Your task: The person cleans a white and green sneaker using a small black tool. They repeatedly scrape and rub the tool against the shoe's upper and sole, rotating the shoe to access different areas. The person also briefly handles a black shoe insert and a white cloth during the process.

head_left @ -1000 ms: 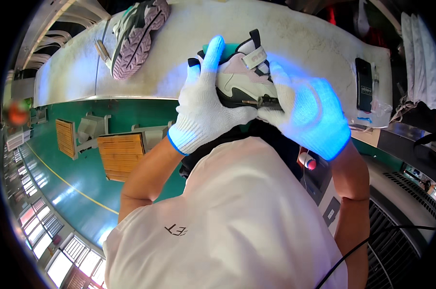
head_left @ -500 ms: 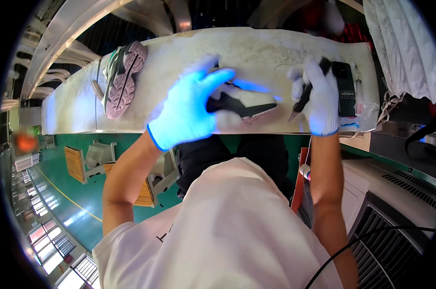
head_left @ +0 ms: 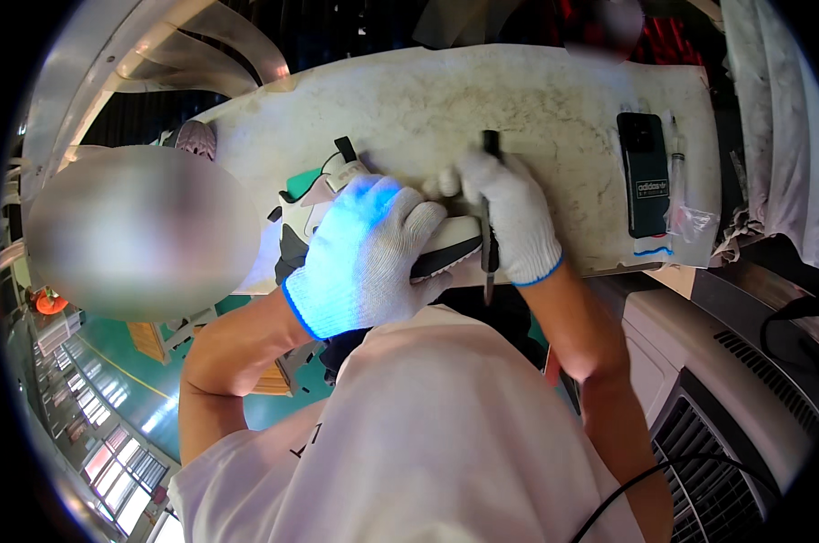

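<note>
Both my hands wear white knit gloves with blue cuffs. My left hand (head_left: 368,253) presses down on a white and black sneaker (head_left: 319,204) lying on the worn white table (head_left: 536,109); the glove covers most of the shoe. My right hand (head_left: 509,217) grips a thin dark tool (head_left: 489,258), held upright with its point down beside the sneaker's sole (head_left: 445,253) at the table's near edge.
A black phone (head_left: 645,172) lies flat on the table's right side next to a clear plastic bag (head_left: 690,222). Another sneaker (head_left: 192,138) sits at the table's left edge. A blurred oval patch covers the left. A grey vented machine (head_left: 726,434) stands at lower right.
My right hand has come left from the phone with the dark tool and now holds it against the sneaker. My left hand has settled flat over the shoe.
</note>
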Motion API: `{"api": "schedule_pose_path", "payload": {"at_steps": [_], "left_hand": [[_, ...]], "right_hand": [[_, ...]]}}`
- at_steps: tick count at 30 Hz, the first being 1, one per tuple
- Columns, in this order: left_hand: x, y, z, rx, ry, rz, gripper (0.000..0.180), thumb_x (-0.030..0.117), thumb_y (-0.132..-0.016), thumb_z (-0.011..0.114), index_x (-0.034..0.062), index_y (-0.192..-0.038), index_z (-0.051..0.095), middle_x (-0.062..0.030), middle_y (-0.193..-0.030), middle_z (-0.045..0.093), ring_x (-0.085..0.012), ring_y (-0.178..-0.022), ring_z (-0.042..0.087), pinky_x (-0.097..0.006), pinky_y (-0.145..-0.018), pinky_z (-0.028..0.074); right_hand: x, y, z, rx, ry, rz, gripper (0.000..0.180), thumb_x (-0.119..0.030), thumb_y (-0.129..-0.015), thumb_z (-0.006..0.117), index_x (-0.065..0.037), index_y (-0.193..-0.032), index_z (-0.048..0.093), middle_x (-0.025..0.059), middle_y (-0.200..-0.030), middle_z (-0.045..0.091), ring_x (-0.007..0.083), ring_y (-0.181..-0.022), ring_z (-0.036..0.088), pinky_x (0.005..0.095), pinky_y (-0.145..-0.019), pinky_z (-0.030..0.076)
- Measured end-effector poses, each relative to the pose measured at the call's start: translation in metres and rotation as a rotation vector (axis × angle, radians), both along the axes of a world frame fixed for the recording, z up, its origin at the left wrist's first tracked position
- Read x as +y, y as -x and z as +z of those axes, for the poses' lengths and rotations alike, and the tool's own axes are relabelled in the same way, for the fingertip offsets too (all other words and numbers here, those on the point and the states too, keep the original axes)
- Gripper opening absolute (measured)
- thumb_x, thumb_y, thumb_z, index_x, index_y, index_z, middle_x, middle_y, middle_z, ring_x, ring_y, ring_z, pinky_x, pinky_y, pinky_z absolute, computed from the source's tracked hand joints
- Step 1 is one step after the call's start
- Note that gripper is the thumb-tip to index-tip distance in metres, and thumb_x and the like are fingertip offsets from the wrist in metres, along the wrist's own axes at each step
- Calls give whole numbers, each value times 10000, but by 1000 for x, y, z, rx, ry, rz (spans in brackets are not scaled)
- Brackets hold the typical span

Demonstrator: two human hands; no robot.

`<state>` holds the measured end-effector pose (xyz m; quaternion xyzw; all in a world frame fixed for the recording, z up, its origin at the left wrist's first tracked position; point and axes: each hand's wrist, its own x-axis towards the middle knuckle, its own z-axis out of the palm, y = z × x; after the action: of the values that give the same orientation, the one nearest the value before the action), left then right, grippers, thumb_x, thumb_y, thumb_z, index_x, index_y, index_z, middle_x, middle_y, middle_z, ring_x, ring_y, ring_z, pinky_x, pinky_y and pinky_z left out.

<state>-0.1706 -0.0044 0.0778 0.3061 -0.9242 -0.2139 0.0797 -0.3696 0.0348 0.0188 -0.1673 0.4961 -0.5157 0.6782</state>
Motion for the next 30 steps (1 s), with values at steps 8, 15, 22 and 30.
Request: {"api": "schedule_pose_path", "payload": {"at_steps": [8, 15, 22, 30], "left_hand": [[-2, -1, 14, -77, -7, -95, 652, 414, -775, 931, 71, -1298, 749, -182, -1169, 783, -409, -1083, 733, -514, -977, 553], [23, -30, 61, 247, 201, -218, 761, 336, -781, 986, 34, -1410, 682, -200, -1188, 761, -444, -1105, 725, -520, -998, 573], [47, -128, 21, 465, 387, 9, 707, 160, -778, 955, 72, -1428, 690, -187, -1325, 761, -439, -1156, 755, -498, -992, 629], [59, -141, -14, 102, 54, 306, 1165, 387, -698, 1023, 91, -1682, 473, -272, -1538, 633, -468, -1398, 634, -511, -1162, 542]], "right_hand": [[-65, 6, -9, 313, 198, 558, 325, -346, -996, 846, -57, -892, 739, -6, -758, 662, 92, -672, 599, 295, -629, 489], [-55, 21, -12, 349, 201, 263, 376, -414, -1013, 829, -56, -938, 741, 25, -645, 613, 126, -474, 533, 316, -455, 430], [-19, 33, 31, 449, 379, 280, 350, -409, -1015, 821, -66, -1072, 786, -14, -676, 612, 98, -481, 524, 282, -435, 396], [-7, -15, 60, 801, 272, 315, 284, -343, -1004, 841, -60, -1001, 817, -22, -706, 647, 80, -523, 540, 285, -482, 392]]}}
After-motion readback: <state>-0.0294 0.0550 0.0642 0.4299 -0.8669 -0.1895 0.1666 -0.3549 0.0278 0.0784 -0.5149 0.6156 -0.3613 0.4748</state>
